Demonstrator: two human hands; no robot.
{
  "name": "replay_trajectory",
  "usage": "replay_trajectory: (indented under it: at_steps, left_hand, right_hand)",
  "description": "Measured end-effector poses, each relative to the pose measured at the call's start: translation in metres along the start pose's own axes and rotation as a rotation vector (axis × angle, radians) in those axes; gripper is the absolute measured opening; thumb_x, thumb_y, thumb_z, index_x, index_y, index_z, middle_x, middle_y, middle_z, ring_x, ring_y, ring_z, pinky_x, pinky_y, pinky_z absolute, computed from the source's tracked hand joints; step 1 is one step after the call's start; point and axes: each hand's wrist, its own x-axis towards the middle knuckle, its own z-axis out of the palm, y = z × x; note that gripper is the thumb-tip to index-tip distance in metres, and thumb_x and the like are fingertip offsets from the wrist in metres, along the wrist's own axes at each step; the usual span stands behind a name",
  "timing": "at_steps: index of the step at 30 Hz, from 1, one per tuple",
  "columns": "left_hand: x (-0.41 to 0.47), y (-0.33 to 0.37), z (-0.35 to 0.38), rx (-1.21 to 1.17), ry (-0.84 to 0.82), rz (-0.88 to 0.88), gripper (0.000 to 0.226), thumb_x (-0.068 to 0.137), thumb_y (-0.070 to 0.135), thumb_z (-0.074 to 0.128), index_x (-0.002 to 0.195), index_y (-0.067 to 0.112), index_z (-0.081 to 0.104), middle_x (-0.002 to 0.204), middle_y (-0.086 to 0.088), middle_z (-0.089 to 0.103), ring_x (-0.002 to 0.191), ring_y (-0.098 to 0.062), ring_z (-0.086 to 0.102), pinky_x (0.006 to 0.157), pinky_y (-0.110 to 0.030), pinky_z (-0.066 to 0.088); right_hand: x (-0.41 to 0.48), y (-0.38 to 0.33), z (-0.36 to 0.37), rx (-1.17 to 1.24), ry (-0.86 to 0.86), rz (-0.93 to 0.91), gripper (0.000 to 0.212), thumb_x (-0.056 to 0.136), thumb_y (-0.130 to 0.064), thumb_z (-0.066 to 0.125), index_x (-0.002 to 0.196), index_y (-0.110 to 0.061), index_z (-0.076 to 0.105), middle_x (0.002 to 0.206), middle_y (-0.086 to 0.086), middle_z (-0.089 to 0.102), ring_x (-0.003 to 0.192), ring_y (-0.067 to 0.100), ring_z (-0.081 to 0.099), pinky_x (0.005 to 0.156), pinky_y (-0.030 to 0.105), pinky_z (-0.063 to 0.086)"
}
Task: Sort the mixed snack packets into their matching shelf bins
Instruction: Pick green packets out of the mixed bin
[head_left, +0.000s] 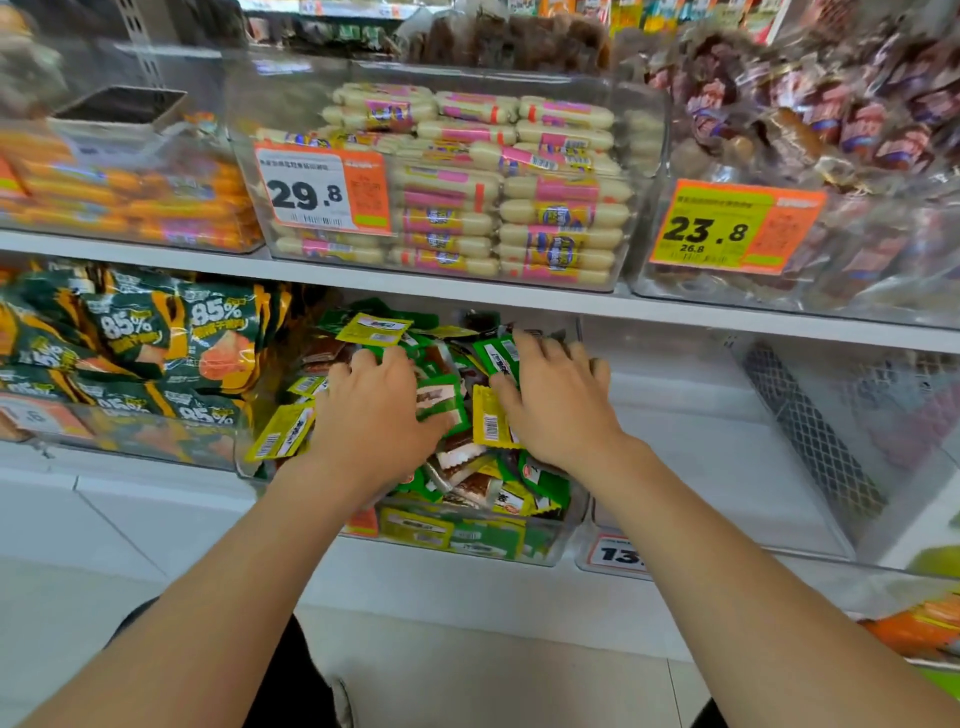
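Note:
A clear bin (467, 543) on the lower shelf holds a heap of mixed small snack packets, green ones (441, 402) and yellow ones (488, 421) together. Both my hands reach into this heap, palms down. My left hand (376, 415) lies spread on the packets at the heap's left, beside a yellow packet (283, 434) that sticks out over the bin's rim. My right hand (553, 397) rests on the packets at the right, its fingertips on a green packet (498, 356) farther back. What lies under the palms is hidden.
Left of the bin lie dark green "85%" bags (156, 338). To the right stands a clear bin (727, 441) with only a mesh sheet (810, 431) behind it. The upper shelf carries orange sausages (130, 197), cream-and-pink sausages (493, 182) and purple-wrapped snacks (831, 130), with price tags 29.8 (311, 192) and 23.8 (711, 228).

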Motion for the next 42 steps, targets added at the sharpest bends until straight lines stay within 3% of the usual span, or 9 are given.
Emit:
replay_trajectory:
  at_steps: [5, 9, 15, 17, 22, 27, 32, 36, 42]
  left_hand:
    - [0.014, -0.015, 0.007, 0.013, 0.020, 0.039, 0.082, 0.080, 0.078, 0.063, 0.129, 0.014, 0.051, 0.127, -0.011, 0.058, 0.119, -0.035, 0.050, 0.095, -0.049, 0.042]
    - [0.012, -0.008, -0.003, -0.017, 0.071, -0.011, 0.089, 0.075, 0.070, 0.078, 0.139, 0.015, 0.049, 0.135, -0.010, 0.054, 0.127, -0.037, 0.043, 0.097, -0.050, 0.042]
    - [0.014, -0.013, -0.005, -0.257, 0.056, 0.053, 0.055, 0.080, 0.055, 0.083, 0.118, 0.020, 0.063, 0.114, -0.002, 0.065, 0.111, -0.031, 0.059, 0.092, -0.049, 0.051]
    - [0.009, -0.008, -0.007, -0.309, 0.146, 0.092, 0.052, 0.090, 0.039, 0.079, 0.133, 0.016, 0.060, 0.123, -0.005, 0.059, 0.110, -0.029, 0.060, 0.090, -0.040, 0.049]
    - [0.001, 0.006, -0.012, -0.512, 0.344, 0.183, 0.034, 0.101, 0.023, 0.067, 0.130, 0.011, 0.052, 0.120, -0.002, 0.044, 0.095, -0.011, 0.045, 0.079, -0.012, 0.033]
    - [-0.015, 0.024, -0.026, -0.996, 0.083, 0.144, 0.012, 0.109, 0.018, 0.052, 0.118, 0.020, 0.060, 0.100, 0.007, 0.074, 0.090, -0.002, 0.070, 0.071, -0.016, 0.051]
    - [-0.027, 0.029, -0.017, -1.125, -0.018, 0.068, 0.040, 0.106, 0.002, 0.041, 0.101, 0.032, 0.067, 0.093, 0.017, 0.073, 0.088, 0.010, 0.065, 0.080, -0.019, 0.050]
    - [-0.034, 0.035, -0.013, -1.327, -0.054, 0.043, 0.031, 0.108, 0.007, 0.046, 0.127, 0.022, 0.065, 0.116, 0.001, 0.076, 0.112, -0.016, 0.071, 0.100, -0.039, 0.055]
    - [-0.049, 0.035, -0.017, -1.351, 0.002, 0.101, 0.038, 0.101, -0.005, 0.058, 0.134, 0.014, 0.059, 0.117, 0.000, 0.077, 0.108, -0.016, 0.074, 0.090, -0.029, 0.060]
  right_hand:
    - [0.015, 0.000, 0.005, 0.155, -0.040, 0.052, 0.059, 0.099, -0.044, 0.063, 0.149, -0.021, 0.041, 0.144, 0.007, 0.055, 0.135, 0.035, 0.042, 0.101, 0.050, 0.033]
    - [0.012, -0.001, 0.000, 0.285, 0.004, -0.008, 0.061, 0.093, -0.030, 0.075, 0.147, -0.025, 0.048, 0.136, 0.003, 0.063, 0.130, 0.031, 0.051, 0.106, 0.047, 0.037]
    - [-0.005, -0.001, -0.013, 0.507, 0.239, -0.077, 0.019, 0.096, -0.020, 0.073, 0.111, -0.027, 0.064, 0.095, -0.018, 0.066, 0.097, 0.013, 0.062, 0.093, 0.032, 0.046]
    - [-0.012, -0.006, -0.019, 0.624, 0.315, -0.072, 0.022, 0.096, -0.016, 0.073, 0.107, -0.028, 0.058, 0.096, -0.013, 0.068, 0.093, 0.008, 0.062, 0.083, 0.020, 0.045]
    - [-0.032, -0.021, -0.032, 1.035, 0.325, 0.003, 0.042, 0.098, -0.006, 0.068, 0.129, -0.026, 0.048, 0.096, -0.002, 0.075, 0.088, 0.013, 0.073, 0.077, 0.038, 0.060]
    - [-0.041, -0.030, -0.027, 1.171, 0.190, 0.096, 0.034, 0.097, -0.011, 0.072, 0.123, -0.025, 0.057, 0.107, -0.002, 0.074, 0.088, 0.011, 0.075, 0.075, 0.033, 0.063]
    - [-0.046, -0.036, -0.023, 1.121, 0.221, 0.137, 0.033, 0.095, -0.020, 0.075, 0.122, -0.028, 0.058, 0.106, -0.009, 0.071, 0.089, 0.004, 0.072, 0.072, 0.023, 0.060]
    - [-0.055, -0.034, -0.029, 1.209, 0.171, 0.209, 0.041, 0.100, -0.018, 0.069, 0.136, -0.031, 0.052, 0.112, -0.009, 0.070, 0.087, -0.002, 0.071, 0.064, 0.017, 0.056]
    - [-0.064, -0.027, -0.040, 1.340, 0.083, 0.231, 0.039, 0.103, -0.009, 0.062, 0.136, -0.027, 0.055, 0.111, -0.002, 0.076, 0.094, 0.013, 0.077, 0.076, 0.037, 0.065]
